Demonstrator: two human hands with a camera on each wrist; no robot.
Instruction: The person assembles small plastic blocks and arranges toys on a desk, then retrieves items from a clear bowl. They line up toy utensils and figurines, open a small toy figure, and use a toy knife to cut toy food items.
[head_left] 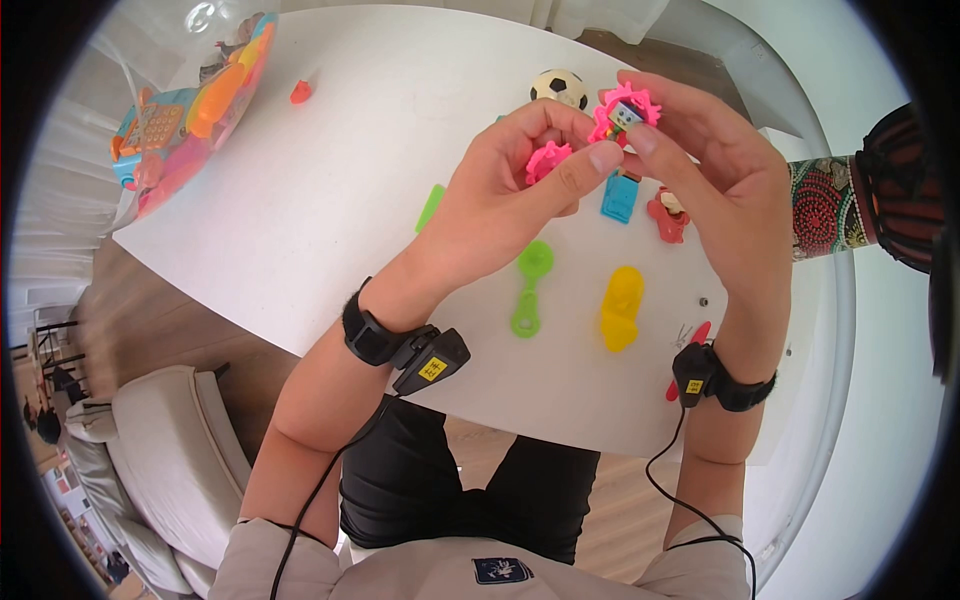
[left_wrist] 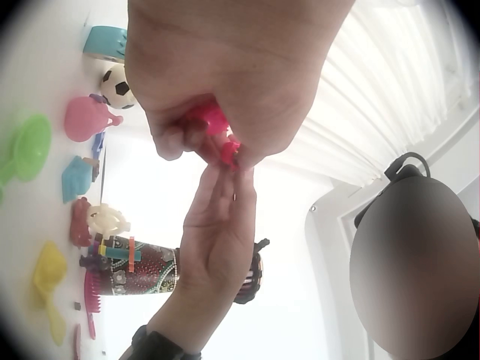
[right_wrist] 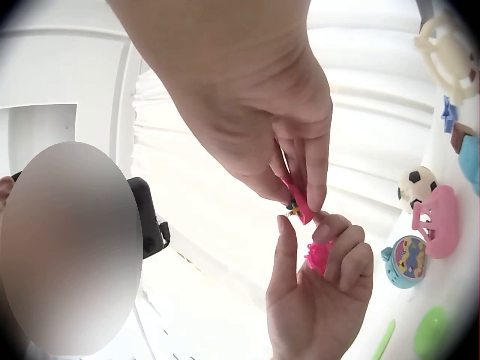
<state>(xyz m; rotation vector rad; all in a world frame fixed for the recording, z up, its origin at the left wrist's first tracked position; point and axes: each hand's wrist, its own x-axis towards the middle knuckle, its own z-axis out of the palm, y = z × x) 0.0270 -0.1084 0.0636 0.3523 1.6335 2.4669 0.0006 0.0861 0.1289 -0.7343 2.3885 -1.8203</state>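
Note:
Both hands are raised over the white table, close together. My right hand (head_left: 735, 180) pinches a pink scallop-edged toy piece (head_left: 645, 98) between thumb and fingers; a small cartoon face in its middle points toward the head camera. In the right wrist view this piece (right_wrist: 306, 214) is seen edge-on. My left hand (head_left: 490, 205) has a second pink spiky-edged piece (head_left: 547, 162) tucked in its curled fingers, also visible in the right wrist view (right_wrist: 319, 257). The left thumb tip reaches close to the right hand's piece.
On the table lie a green spoon (head_left: 527, 290), a yellow scoop-like toy (head_left: 622, 308), a blue toy (head_left: 620, 197) and a red toy (head_left: 668, 218). A soccer ball (head_left: 558, 90) sits behind the hands. A toy cash register (head_left: 165, 130) stands far left, a patterned drum (head_left: 830, 205) right.

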